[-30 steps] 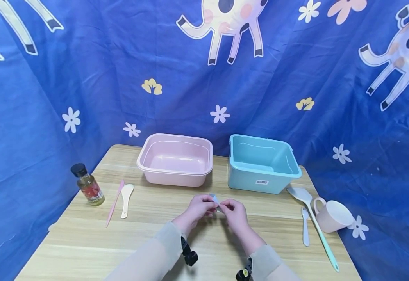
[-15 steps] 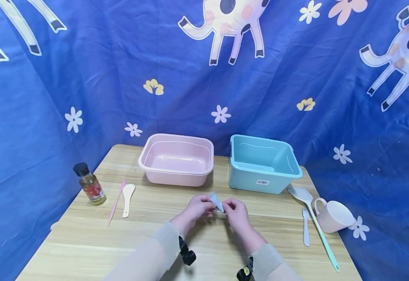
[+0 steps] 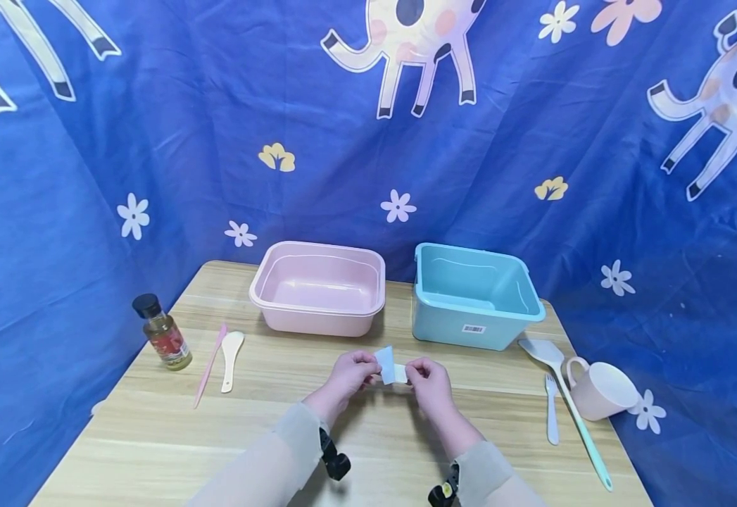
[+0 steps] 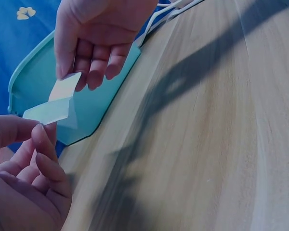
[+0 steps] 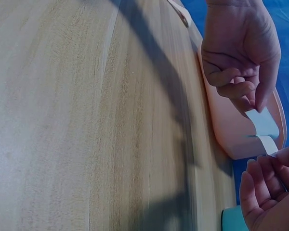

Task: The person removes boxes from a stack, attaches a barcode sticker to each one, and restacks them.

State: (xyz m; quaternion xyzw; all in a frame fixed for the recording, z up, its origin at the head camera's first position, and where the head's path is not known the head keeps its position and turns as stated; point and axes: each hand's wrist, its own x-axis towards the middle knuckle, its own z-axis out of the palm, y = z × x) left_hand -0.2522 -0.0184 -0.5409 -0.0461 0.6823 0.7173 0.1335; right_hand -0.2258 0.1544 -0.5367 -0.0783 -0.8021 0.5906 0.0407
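Well left of the person's left hand (image 3: pixel 345 377) stands a bottle (image 3: pixel 167 339), with a slim pink utensil (image 3: pixel 210 366) and a white spoon (image 3: pixel 231 352) lying nearer. Beyond that hand sits a pink tub (image 3: pixel 316 323). The left hand pinches one end of a small pale strip (image 3: pixel 385 365), bent and held between both hands; the right hand (image 3: pixel 431 384) pinches its other end. Beyond the right hand sits a blue tub (image 3: pixel 450 327); farther right of it are a spatula (image 3: pixel 581 433), a fork (image 3: pixel 551 415) and a mug (image 3: pixel 598 396)

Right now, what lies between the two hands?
A pale, creased strip spans the gap, pinched by the left hand at one end and the right hand at the other; head and both wrist views show it.
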